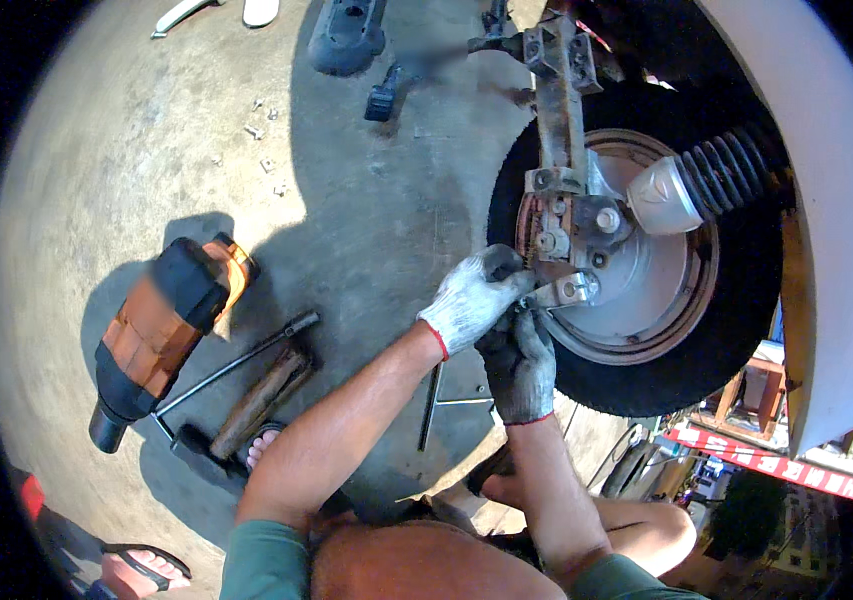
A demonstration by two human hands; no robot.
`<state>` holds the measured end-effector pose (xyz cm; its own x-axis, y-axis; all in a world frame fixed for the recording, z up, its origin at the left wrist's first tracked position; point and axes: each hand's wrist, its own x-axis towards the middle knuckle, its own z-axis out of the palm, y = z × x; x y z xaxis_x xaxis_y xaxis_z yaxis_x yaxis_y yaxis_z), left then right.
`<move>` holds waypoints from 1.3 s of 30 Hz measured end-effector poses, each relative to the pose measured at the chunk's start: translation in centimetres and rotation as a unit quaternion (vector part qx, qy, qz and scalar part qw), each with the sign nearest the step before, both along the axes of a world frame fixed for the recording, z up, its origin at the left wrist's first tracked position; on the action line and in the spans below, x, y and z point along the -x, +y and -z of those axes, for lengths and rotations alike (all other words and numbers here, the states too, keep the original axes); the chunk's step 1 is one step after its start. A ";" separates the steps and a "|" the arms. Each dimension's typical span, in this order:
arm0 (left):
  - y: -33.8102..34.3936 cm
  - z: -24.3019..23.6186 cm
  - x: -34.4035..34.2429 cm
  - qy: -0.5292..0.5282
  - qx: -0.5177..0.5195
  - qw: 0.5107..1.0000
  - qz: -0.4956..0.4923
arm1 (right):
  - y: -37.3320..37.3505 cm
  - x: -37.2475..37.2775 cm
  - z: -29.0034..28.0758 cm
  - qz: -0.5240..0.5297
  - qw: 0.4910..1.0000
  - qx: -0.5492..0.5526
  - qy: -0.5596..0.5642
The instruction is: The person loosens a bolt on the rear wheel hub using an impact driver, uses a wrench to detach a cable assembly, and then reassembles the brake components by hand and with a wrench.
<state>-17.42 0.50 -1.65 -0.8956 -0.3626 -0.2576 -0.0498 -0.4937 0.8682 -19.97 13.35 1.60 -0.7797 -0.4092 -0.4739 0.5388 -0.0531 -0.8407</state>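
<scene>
Concrete floor (386, 200); left hand (468, 302), right hand (521, 372) together at wheel (641, 295).

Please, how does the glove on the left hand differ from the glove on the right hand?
The left glove looks mostly white, whereas the right glove looks grey. The left glove sits higher in the picture; the right glove sits lower. Both are red-edged at the wrist.

The left grip (471, 300) is sitting just beyond the right grip (523, 370), at the wheel's (636, 300) left side. Leftward on the floor (416, 190), 1 wrench (236, 367) is lying between a power tool (166, 330) and a hammer (258, 402).
</scene>
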 end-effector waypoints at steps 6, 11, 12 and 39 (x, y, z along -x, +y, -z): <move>0.0 0.0 0.3 0.007 -0.021 0.999 -0.025 | 1.2 0.7 -0.2 -0.054 0.998 0.028 -0.009; -0.1 1.4 0.5 0.056 0.009 0.997 -0.051 | 0.9 0.3 0.0 -0.031 0.999 0.027 -0.004; 0.0 1.9 0.4 0.049 0.011 0.997 -0.057 | 0.8 0.3 0.0 -0.028 0.999 0.026 -0.007; -1.4 -0.4 -0.3 0.034 -0.042 0.998 -0.013 | 0.7 3.4 4.5 -0.132 0.987 0.081 0.046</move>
<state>-17.12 -0.88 -1.21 -0.9031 -0.3647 -0.2268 0.0213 -0.5655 0.8245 -23.36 14.02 -2.86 -0.6716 -0.6689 -0.3186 0.4744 -0.0580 -0.8784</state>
